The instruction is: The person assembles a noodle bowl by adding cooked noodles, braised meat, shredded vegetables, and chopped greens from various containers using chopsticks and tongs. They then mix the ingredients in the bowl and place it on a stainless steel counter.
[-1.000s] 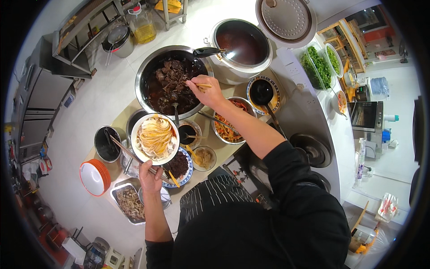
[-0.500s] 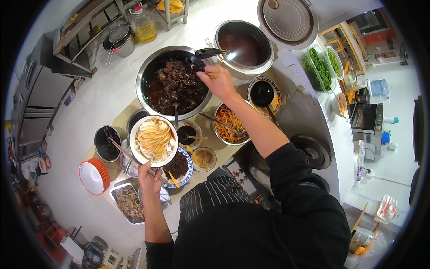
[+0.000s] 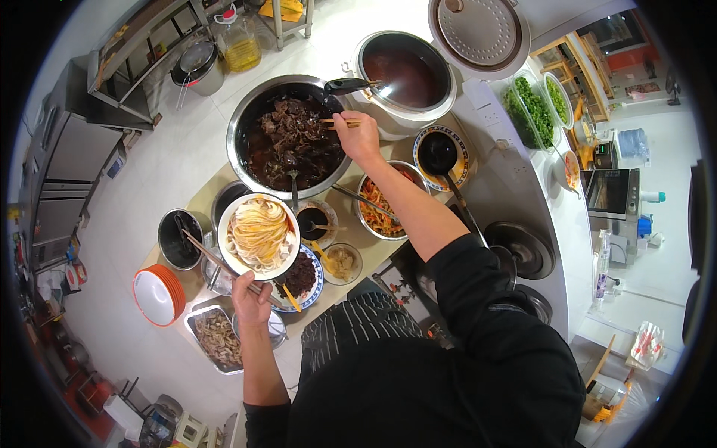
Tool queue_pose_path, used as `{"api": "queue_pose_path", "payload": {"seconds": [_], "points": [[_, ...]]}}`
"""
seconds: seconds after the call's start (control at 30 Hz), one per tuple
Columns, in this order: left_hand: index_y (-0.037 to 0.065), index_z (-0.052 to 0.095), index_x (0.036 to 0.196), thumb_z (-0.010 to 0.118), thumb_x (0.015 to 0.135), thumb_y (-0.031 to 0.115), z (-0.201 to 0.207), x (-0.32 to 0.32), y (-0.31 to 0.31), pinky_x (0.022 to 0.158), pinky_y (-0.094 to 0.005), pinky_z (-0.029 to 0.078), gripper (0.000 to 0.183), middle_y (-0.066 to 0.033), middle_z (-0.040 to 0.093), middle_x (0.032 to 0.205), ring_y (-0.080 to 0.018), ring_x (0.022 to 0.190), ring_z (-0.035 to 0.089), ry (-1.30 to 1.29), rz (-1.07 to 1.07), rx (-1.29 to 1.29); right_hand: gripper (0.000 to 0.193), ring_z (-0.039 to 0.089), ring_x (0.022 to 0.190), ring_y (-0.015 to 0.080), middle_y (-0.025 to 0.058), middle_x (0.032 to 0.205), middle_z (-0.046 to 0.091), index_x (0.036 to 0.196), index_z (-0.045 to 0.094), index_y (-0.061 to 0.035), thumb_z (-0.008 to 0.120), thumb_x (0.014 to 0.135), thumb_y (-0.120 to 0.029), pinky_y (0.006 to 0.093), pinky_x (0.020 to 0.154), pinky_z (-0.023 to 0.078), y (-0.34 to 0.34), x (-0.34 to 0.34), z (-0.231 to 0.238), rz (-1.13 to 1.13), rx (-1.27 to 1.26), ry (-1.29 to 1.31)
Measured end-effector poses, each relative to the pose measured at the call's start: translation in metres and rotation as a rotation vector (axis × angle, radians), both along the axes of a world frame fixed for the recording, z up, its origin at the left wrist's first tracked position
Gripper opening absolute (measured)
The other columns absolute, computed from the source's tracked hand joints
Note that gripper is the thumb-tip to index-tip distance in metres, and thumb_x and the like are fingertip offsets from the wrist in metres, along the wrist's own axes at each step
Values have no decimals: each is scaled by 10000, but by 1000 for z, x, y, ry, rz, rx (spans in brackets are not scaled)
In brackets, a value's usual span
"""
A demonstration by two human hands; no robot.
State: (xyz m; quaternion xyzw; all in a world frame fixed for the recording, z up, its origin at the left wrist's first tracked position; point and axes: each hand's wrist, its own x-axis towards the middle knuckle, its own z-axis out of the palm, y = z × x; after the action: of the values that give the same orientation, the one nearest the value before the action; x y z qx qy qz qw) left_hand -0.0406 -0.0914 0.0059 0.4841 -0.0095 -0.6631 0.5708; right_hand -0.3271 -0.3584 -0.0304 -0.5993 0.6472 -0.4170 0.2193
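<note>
- Holding the white noodle bowl (image 3: pixel 294 248) by its near edge: left hand (image 3: pixel 252 299).
- Pinching two sticks (image 3: pixel 331 121) over the big pan (image 3: pixel 232 145) of dark meat (image 3: pixel 284 123): right hand (image 3: pixel 358 137).

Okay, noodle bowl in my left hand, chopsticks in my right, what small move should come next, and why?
I'd probably lower the chopsticks into the dark meat and pinch a piece: your right hand holds their tips over the steel basin, while the noodle bowl in your left hand shows no such meat on top.
</note>
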Motion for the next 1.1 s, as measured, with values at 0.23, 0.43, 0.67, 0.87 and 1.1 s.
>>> {"api": "queue_pose_path", "payload": {"seconds": [0.23, 0.43, 0.67, 0.87, 1.1], "points": [[82, 569, 1142, 593, 832, 108, -3, -2, 1, 389, -177, 315, 312, -7, 654, 926, -39, 607, 521, 1, 8, 16, 264, 672, 656, 147, 111, 751, 702, 819, 679, 49, 620, 933, -181, 260, 613, 541, 8, -17, 33, 87, 262, -444], [80, 556, 1176, 589, 843, 116, -4, 1, 1, 390, -174, 315, 337, -10, 657, 981, -37, 628, 540, 36, -6, -24, 197, 682, 658, 192, 114, 798, 662, 875, 630, 28, 591, 954, -148, 282, 612, 572, 8, -28, 46, -5, 225, -694], [80, 534, 1239, 588, 844, 127, 0, 1, 0, 392, -172, 318, 402, -21, 663, 1060, -35, 684, 575, 12, -9, 19, 158, 667, 598, 208, 99, 745, 604, 803, 560, -4, 555, 933, -93, 311, 543, 583, -12, -8, 10, -58, 281, -734], [92, 549, 1173, 588, 842, 118, -2, 2, 3, 392, -175, 318, 334, -3, 650, 984, -35, 634, 537, 8, 15, 13, 186, 666, 587, 213, 112, 742, 606, 734, 507, -8, 505, 911, -65, 316, 538, 585, -10, -26, 7, -42, 286, -703], [79, 539, 1172, 587, 843, 102, -2, 2, 4, 392, -171, 310, 333, -4, 643, 949, -31, 613, 518, 13, 15, -3, 218, 673, 603, 228, 117, 744, 616, 710, 500, -14, 488, 921, -69, 340, 548, 595, 8, -24, 5, -123, 144, -865]]}}
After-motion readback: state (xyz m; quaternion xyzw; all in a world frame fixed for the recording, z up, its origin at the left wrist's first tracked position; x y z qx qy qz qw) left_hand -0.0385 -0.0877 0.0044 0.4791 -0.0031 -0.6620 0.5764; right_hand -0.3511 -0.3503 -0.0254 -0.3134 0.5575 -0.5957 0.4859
